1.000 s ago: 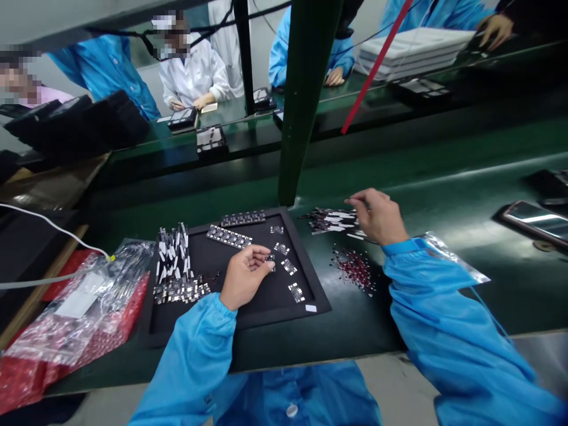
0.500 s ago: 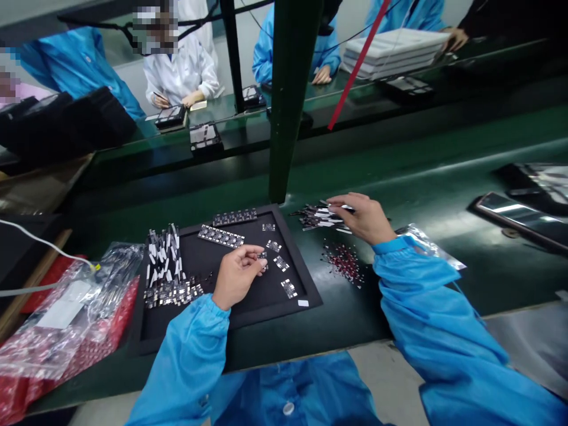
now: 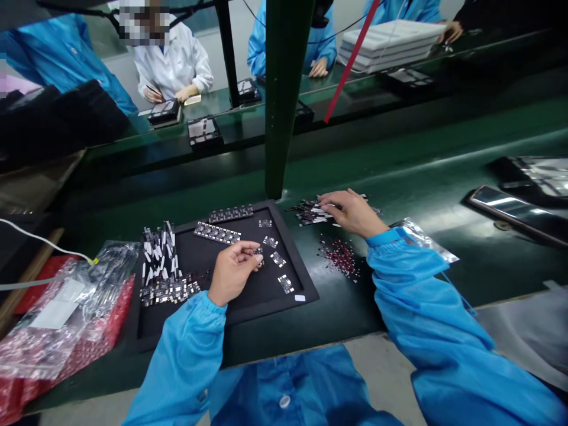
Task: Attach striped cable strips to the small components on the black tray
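My left hand is closed over the black tray, pinching a small circuit board between thumb and fingertips. My right hand reaches to a pile of thin black-and-white strips, its thumb and forefinger bent close together at the pile. Whatever lies between those fingertips is too small to make out. Several loose circuit boards lie along the tray's right side. Joined board panels rest toward its back. At the tray's left are more black-and-white strips and a cluster of boards.
Small red-and-black parts are heaped near my right forearm, beside a clear bag. Plastic and red bubble bags cover the left side. A green post rises behind the tray. A phone lies right. Co-workers sit opposite.
The whole view has shifted slightly. My right hand has moved a little at the strip pile, its fingertips lower among the strips. My left hand still holds the circuit board.
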{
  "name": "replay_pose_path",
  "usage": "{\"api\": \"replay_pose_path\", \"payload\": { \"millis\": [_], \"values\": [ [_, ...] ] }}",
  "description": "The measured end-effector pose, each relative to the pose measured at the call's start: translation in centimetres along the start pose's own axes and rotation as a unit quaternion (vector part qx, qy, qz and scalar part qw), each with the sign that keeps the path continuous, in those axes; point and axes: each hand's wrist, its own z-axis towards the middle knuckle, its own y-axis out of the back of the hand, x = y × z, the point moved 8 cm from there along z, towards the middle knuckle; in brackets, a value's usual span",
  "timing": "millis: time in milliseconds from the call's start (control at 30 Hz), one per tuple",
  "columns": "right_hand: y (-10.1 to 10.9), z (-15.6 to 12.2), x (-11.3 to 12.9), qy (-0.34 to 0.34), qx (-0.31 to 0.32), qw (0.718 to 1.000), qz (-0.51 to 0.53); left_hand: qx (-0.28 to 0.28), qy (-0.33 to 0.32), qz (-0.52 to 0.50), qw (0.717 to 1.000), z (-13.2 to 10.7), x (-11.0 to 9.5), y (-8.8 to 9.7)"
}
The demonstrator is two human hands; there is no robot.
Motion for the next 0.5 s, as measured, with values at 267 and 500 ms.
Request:
{"api": "replay_pose_path", "payload": {
  "millis": [267, 500],
  "values": [
    [1.7, 0.3, -0.3, -0.028, -0.025, 0.999, -0.004, 0.001, 0.002, -0.007, 1.000, 0.0, 0.0, 0.1],
    [3.5, 0.2, 0.2, 0.019, -0.110, 0.992, -0.060, 0.002, 0.019, -0.021, 1.000, -0.1, 0.3, -0.1]
  ]
}}
